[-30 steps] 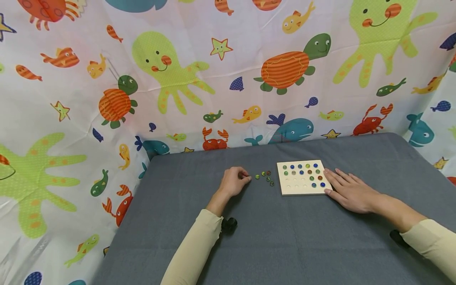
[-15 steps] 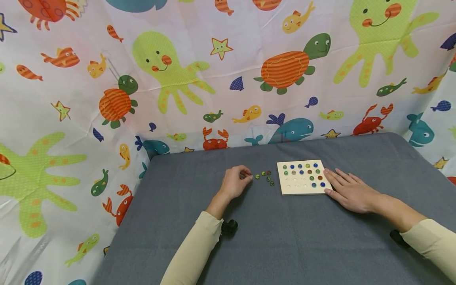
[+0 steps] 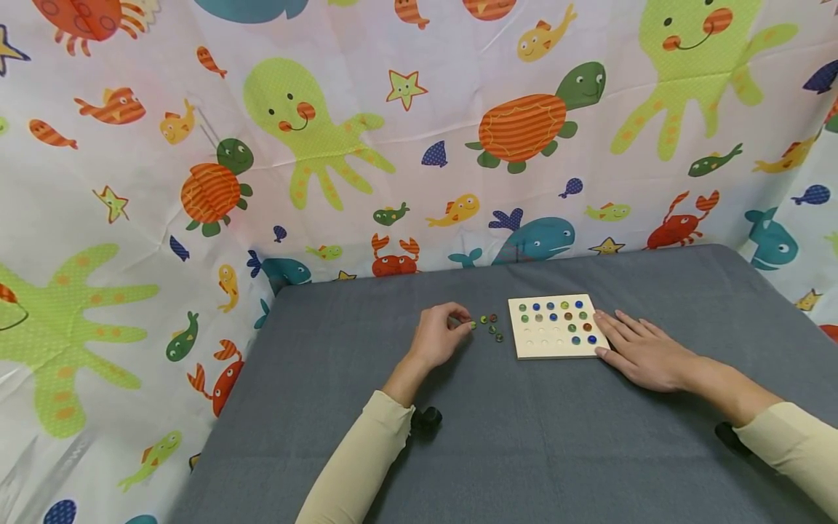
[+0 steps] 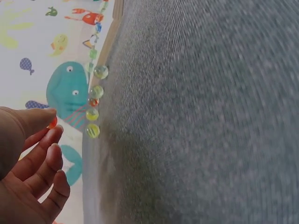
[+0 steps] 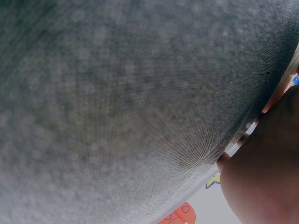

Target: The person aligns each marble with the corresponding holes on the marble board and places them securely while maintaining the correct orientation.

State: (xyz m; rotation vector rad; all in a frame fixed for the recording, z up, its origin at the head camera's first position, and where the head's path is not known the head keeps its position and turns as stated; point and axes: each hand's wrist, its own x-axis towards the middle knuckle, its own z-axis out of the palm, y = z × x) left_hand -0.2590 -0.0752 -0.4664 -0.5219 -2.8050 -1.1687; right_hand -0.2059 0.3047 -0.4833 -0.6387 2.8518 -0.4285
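Note:
My left hand (image 3: 440,335) is raised just left of several loose glass marbles (image 3: 492,329) on the grey cloth. Between its thumb and forefinger it pinches an orange-red marble (image 4: 53,122), mostly covered by the fingertips. The nearest loose one, a yellow-green marble (image 3: 473,325), sits right at those fingertips in the head view. A pale wooden board (image 3: 537,350) lies flat to the right, with coloured marbles in its two far rows and at the right of its two near rows; bare hollows show at the near left. Flat, with straight fingers, my right hand (image 3: 644,354) rests against the board's right edge.
Grey cloth (image 3: 497,451) covers the table. Behind it and to the left hangs a white curtain (image 3: 366,44) printed with sea animals. A small black object (image 3: 428,421) shows under the left wrist.
My left hand has shifted slightly to the right, towards the loose marbles, still pinching. The right hand and the board have stayed in place.

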